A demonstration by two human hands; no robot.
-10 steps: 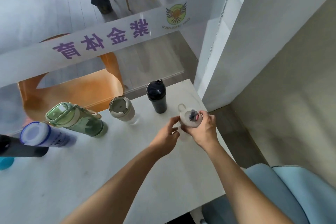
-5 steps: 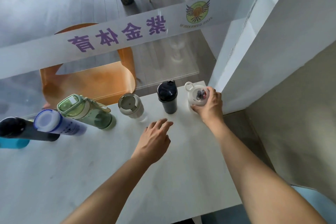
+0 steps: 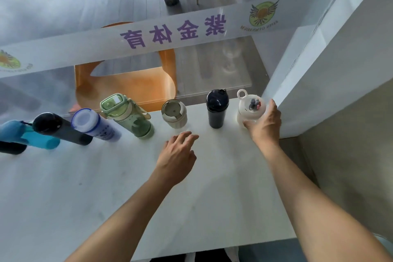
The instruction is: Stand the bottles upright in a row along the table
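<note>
Far-left edge: we noted a dark object point(image 3: 11, 148) cut off by the frame; we could not tell whether it was a bottle.
Blue bottle point(image 3: 32, 136): we found it at the left end of the row on the white table point(image 3: 106, 198).
Black bottle point(image 3: 61, 130): it stood just beside the blue one, overlapping it in our view.
Purple-banded bottle point(image 3: 93, 123): next in line, with a pale lid.
Green bottle point(image 3: 127, 116): translucent, with a clasp lid and a strap, upright near the far edge.
Beige cup point(image 3: 174, 114): short, set apart from the green bottle.
Left hand point(image 3: 176, 157): we recorded it palm down over the table, fingers loosely spread, gripping nothing, near the beige cup.
Dark shaker bottle point(image 3: 217, 110): upright, between the cup and the white bottle.
White bottle point(image 3: 249, 108): upright at the right end of the row, near the wall point(image 3: 319, 70), with a loop on its lid.
Right hand point(image 3: 264, 125): we found its fingers wrapped around the white bottle's body.
</note>
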